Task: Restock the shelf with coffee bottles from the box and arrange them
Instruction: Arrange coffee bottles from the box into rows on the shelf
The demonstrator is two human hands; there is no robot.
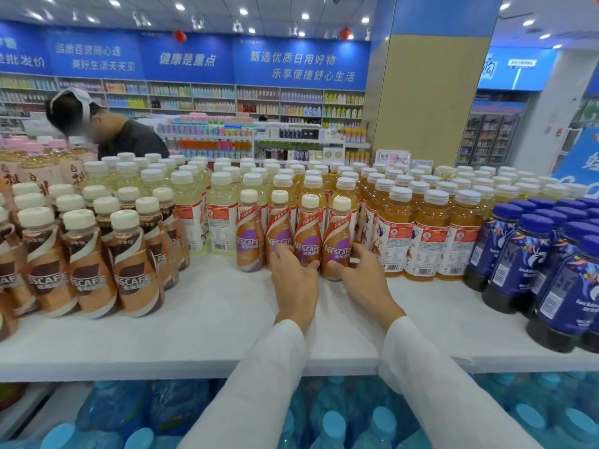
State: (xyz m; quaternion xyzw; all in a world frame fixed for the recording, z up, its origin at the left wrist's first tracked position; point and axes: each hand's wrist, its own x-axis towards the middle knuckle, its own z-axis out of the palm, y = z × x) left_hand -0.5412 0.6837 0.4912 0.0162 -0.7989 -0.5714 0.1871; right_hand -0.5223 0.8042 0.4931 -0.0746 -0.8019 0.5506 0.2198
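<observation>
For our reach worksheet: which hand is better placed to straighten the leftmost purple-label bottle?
Probably left: the left hand holds the third bottle, nearer the leftmost bottle; the right hand grips the fourth bottle.

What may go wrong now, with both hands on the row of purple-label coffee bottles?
1. The left grip holds the third coffee bottle from the left, close beside the second coffee bottle; sliding it may tip that neighbour.
2. The right grip holds the fourth coffee bottle beside the orange drink bottles; its fingers may knock one.
</observation>
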